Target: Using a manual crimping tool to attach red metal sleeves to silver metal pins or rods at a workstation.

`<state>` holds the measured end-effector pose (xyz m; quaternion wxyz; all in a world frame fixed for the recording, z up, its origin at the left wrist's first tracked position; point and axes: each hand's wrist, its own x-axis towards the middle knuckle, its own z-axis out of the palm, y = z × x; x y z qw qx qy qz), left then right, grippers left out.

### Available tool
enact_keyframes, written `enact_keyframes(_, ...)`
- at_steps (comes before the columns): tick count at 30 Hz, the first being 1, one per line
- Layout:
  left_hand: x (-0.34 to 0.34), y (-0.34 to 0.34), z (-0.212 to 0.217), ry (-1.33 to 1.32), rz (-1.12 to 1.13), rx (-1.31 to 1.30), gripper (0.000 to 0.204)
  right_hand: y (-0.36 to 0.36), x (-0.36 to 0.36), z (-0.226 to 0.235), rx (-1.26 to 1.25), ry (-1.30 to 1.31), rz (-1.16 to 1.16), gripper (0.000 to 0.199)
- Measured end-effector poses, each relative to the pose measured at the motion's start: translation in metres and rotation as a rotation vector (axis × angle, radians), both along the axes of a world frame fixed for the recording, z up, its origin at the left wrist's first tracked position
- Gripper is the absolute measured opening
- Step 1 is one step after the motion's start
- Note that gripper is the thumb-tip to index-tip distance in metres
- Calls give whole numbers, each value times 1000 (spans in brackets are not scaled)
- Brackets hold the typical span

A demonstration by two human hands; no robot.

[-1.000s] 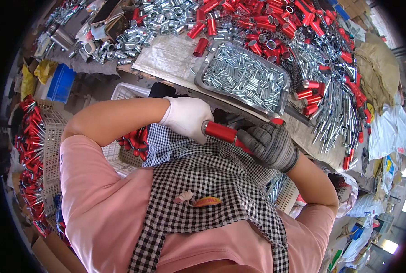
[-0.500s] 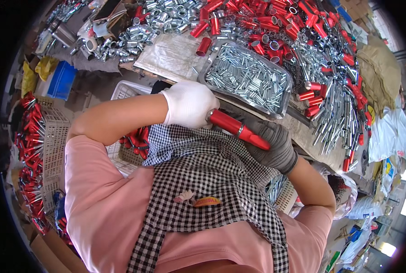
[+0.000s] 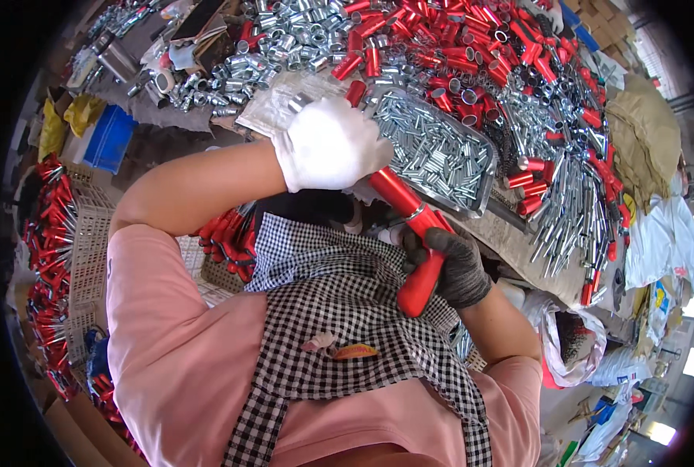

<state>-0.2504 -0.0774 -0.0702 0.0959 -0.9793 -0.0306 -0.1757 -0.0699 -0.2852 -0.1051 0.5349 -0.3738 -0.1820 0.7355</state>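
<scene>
A red tool (image 3: 400, 194) has a tubular body, a silver band around its middle and a curved red handle. My right hand (image 3: 460, 268), in a dark grey glove, is wrapped around it near the handle, tilted in front of the apron. Just beyond the tube's upper end is my left hand (image 3: 333, 146) in a white glove, its back upward and fingers curled under. What those fingers hold, if anything, is hidden. A short silver collar (image 3: 298, 102) shows beside the far edge of that hand, above the pale sheet; whether they touch I cannot tell.
A metal tray (image 3: 483, 191) of small silver pins lies on the bench ahead. Behind it are heaps of red tubes (image 3: 460, 54) and silver collars (image 3: 284, 39). Silver rods (image 3: 569, 222) lie at right. Crates (image 3: 90, 249) of red-handled parts stand at left.
The red tool has turned steeper, its handle swinging down toward me. My left hand has come off its upper end, moving up slightly. A silver collar now shows beside that hand.
</scene>
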Motion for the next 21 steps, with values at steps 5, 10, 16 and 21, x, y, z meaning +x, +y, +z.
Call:
enact_keyframes(5, 3, 13, 16, 31, -91, 76, 10, 2, -13, -8, -66, 376, 32, 56)
enact_keyframes(10, 20, 20, 23, -38, -212, 175, 13, 6, -12, -15, -2, 429, -61, 52)
enact_keyframes(16, 1, -22, -35, 69, 134, -454, 19, -14, 16, -4, 304, -887, -116, 53)
enact_keyframes(21, -1, -60, -67, 384, 41, -1042, 40, -15, 41, 14, 768, -1750, 205, 53)
